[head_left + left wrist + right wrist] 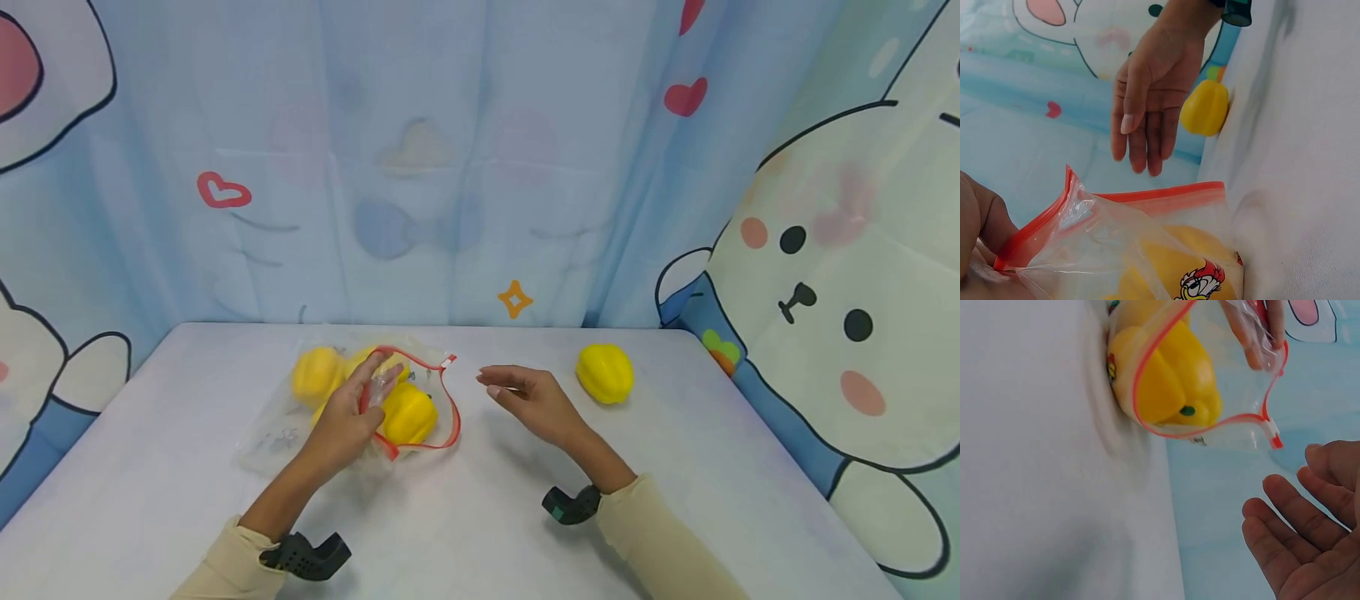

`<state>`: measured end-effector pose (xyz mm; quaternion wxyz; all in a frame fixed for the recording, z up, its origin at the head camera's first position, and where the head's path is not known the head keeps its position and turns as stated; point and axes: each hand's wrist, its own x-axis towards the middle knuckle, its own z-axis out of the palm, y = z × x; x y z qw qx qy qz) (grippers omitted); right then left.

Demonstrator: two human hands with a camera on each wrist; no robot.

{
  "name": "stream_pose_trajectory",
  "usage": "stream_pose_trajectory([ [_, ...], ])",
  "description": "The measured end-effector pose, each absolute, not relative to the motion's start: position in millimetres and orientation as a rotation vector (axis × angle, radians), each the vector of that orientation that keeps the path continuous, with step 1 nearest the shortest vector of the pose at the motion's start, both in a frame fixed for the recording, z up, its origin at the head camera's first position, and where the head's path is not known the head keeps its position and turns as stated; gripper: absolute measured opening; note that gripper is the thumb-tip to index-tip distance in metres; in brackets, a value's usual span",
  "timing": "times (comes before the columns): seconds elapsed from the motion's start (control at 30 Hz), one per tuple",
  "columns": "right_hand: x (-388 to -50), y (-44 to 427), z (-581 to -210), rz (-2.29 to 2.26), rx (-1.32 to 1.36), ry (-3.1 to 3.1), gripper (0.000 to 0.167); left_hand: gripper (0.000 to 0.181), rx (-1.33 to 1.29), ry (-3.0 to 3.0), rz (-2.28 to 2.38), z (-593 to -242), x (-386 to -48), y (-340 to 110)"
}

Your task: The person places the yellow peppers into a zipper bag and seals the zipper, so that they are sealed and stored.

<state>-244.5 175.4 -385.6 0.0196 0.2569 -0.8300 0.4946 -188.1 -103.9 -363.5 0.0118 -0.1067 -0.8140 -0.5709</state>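
A clear zip bag [266, 437] with a red zip edge lies on the table, its mouth spread toward the right. Several yellow bell peppers [410, 414] are inside; one shows a green stem end [1187, 410] in the right wrist view. My left hand [341, 429] holds the bag's red-edged rim between thumb and fingers, some fingertips behind the film. To the right of the mouth, my right hand [536, 404] hovers with nothing in it, fingers extended and apart from the bag. Another yellow bell pepper [604, 373] sits outside on the table, beyond the right hand.
A white-covered table [480, 533] carries everything. Behind it hangs a light blue curtain [450, 275] with cartoon prints, close to the table's back edge. Dark wrist-worn devices [306, 557] project below both wrists.
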Motion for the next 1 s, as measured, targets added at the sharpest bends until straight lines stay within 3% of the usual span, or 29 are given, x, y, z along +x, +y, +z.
stream_pose_trajectory([
  [1.0,-268.0,258.4,-379.3,1.427,0.569,-2.444,0.045,0.07,-0.359,-2.528,-1.796,-366.2,-188.9,-106.0],
])
